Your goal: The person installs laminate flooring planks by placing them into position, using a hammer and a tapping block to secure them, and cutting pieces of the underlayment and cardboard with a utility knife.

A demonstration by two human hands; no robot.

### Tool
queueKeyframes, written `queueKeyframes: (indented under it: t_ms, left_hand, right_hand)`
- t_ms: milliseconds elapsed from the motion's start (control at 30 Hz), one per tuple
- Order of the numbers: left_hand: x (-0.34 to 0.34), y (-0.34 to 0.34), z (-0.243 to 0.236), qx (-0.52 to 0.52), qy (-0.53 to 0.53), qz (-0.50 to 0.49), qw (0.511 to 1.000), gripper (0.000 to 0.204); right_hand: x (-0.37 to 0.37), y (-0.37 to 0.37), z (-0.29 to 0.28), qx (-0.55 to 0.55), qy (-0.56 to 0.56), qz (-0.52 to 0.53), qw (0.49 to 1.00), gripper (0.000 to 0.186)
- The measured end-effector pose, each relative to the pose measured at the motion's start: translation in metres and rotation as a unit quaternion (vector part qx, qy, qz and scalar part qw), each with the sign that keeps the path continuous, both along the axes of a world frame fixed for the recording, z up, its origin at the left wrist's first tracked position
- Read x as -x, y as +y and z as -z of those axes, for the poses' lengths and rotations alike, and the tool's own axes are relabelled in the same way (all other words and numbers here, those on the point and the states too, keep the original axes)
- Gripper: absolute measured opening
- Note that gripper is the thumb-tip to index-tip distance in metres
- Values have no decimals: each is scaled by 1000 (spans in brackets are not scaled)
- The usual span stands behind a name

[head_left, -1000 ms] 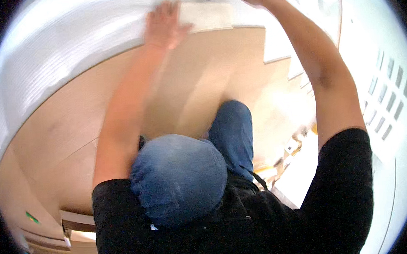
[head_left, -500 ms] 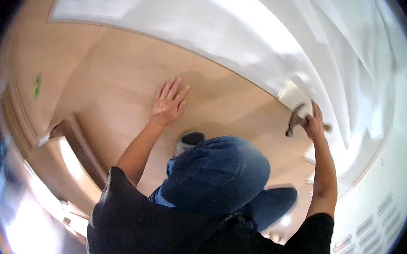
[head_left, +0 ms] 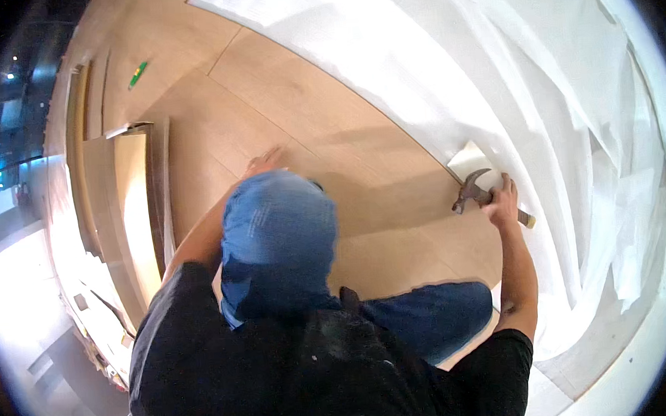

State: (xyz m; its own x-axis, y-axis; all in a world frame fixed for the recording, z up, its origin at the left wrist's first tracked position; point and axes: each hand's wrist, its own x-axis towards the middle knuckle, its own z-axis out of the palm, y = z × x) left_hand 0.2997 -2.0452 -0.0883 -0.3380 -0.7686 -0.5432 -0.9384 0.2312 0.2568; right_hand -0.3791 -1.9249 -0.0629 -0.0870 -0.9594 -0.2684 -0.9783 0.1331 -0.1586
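Note:
My right hand is wrapped round the handle of a claw hammer, low over the edge of the wood-look floor planks. A small cream-coloured flat piece lies at that edge, just beyond the hammer head. White underlay sheeting spreads out past the planks. On the planks, my left hand rests with its fingers stretched out flat. My raised knee, in blue jeans, hides part of its wrist.
Cardboard boxes and long boards stand along the left side. A green and yellow utility knife lies on the planks at the far left. Loose, wrinkled sheeting covers the right, towards a white wall.
My view has turned, so the planks and boxes appear shifted. My knee has moved left and now partly covers my left hand. The hammer stays in my right hand, near the plank edge.

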Motion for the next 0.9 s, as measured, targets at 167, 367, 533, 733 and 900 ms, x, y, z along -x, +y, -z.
queueKeyframes:
  t_ms: [167,367,533,733,900]
  left_hand:
    - [10,-30,-199,-17,39,-172,984,46]
    - [208,-19,-477,423,345,64,835,37]
    - [346,36,-532,331,411,385,757,33]
    - [498,62,-376,56,225,309,922,41]
    - [537,85,-105,-17,51,497,866,45]
  right_hand:
    - [-18,85,-17,69,16,61,996,38]
    - [-12,265,-10,-53,-38,291,954,50]
    - [-74,360,-28,-172,-88,315,929,47]
    - [-37,367,-23,-43,-143,526,837,50]
    - [19,321,0,42,-23,560,827,51]
